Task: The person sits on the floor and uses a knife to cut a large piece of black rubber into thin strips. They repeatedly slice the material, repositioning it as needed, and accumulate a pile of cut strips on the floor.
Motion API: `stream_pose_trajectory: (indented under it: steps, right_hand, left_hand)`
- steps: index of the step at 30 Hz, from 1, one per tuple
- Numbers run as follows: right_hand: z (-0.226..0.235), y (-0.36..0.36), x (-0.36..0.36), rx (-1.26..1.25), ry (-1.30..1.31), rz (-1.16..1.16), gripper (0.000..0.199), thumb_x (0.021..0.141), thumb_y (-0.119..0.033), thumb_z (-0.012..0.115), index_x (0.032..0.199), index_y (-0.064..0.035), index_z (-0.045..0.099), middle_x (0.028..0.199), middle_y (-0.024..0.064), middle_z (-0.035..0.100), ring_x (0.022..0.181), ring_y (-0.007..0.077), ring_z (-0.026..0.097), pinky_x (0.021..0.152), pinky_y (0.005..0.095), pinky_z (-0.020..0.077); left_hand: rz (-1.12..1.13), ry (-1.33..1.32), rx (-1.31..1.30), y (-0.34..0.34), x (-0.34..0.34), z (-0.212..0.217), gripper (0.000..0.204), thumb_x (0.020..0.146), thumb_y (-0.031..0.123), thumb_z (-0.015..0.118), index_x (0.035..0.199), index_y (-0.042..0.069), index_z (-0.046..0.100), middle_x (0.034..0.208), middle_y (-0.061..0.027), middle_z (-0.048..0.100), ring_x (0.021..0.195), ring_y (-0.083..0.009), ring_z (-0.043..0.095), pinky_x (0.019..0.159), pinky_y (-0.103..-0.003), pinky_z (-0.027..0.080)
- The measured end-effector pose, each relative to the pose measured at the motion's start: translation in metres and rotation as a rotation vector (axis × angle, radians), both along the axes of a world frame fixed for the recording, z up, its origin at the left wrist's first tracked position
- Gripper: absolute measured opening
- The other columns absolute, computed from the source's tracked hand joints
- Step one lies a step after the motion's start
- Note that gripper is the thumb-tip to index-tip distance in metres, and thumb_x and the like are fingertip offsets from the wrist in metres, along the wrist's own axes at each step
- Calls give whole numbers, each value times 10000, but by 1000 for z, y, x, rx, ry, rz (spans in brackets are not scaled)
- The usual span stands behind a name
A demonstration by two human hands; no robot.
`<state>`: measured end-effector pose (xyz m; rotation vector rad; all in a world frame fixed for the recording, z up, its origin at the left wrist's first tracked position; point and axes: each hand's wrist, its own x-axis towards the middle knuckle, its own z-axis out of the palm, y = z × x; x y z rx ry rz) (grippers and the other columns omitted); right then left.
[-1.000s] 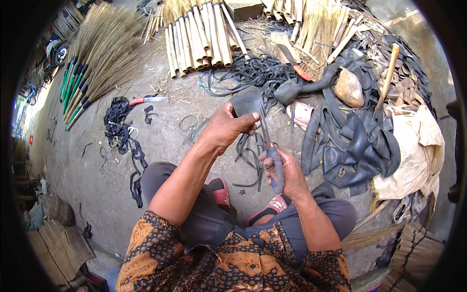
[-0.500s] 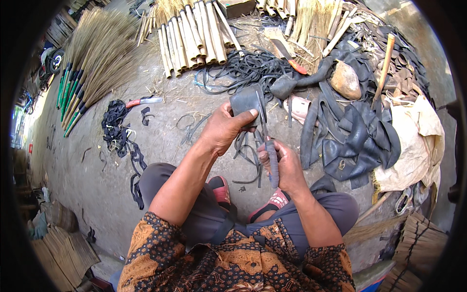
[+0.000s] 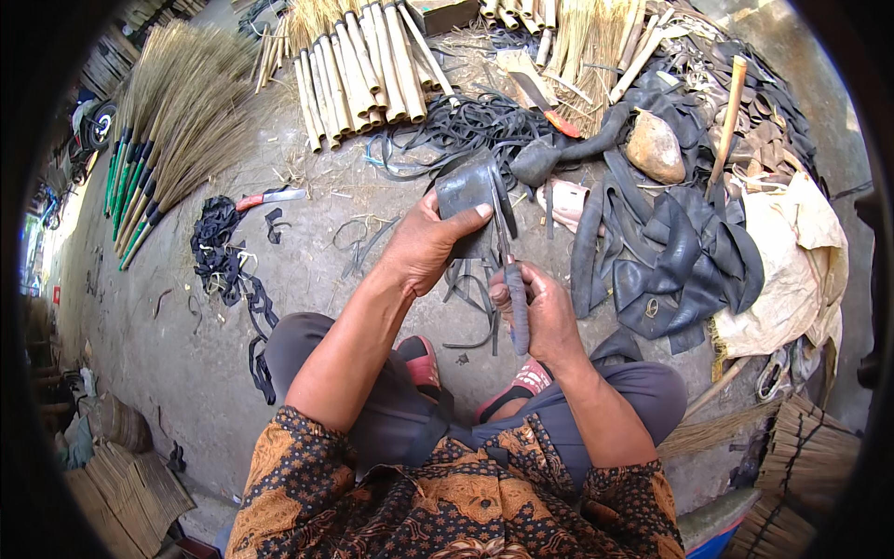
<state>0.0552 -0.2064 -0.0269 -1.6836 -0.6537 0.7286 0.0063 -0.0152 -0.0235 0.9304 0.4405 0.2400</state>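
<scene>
My left hand [image 3: 424, 247] grips a flat piece of black rubber sheet [image 3: 463, 191], thumb pressed on its lower edge. My right hand [image 3: 540, 312] is closed around the grey handles of a pair of scissors [image 3: 510, 270]. The blades point away from me and run along the right edge of the rubber piece. Thin black rubber strips [image 3: 470, 298] hang and lie on the ground just below both hands, between my knees.
Black inner tubes [image 3: 670, 252] are heaped at the right beside a stone [image 3: 655, 147] and a wooden-handled tool [image 3: 729, 107]. Bamboo sticks [image 3: 358, 70] lie at the top, brooms [image 3: 163, 149] at the left, a red-handled knife [image 3: 270, 197] and rubber scraps [image 3: 219, 252] on the concrete.
The scissors have advanced up along the rubber piece's right edge, and both hands sit slightly nearer together; the view has shifted a little.
</scene>
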Motion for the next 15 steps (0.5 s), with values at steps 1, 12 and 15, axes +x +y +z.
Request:
stream_pose_trajectory:
  steps: [1, 12, 15]
  right_hand:
    - [1, 1, 0, -27, 54, -31, 451, 926, -342, 768, 1138, 34, 635, 837, 59, 709, 717, 80, 598, 628, 273, 481]
    - [8, -2, 2, -22, -72, -20, 449, 959, -464, 697, 942, -19, 643, 699, -32, 539, 612, 55, 475, 552, 252, 389]
    - [6, -2, 0, -14, 87, -8, 384, 933, -353, 751, 1004, 13, 659, 755, 9, 625, 660, 63, 544, 592, 242, 437]
  left_hand:
    - [-4, -4, 26, -2, -1, -1, 390, 884, 88, 781, 1223, 26, 597, 1054, -24, 689, 925, -119, 667, 847, -291, 562]
    - [-118, 24, 81, 2, -3, -1, 365, 881, 131, 795, 1184, 42, 612, 981, -26, 695, 832, -119, 667, 764, -294, 577]
    - [-104, 26, 53, 10, -4, 4, 347, 877, 139, 802, 1144, 43, 602, 915, -27, 676, 783, -121, 657, 728, -291, 573]
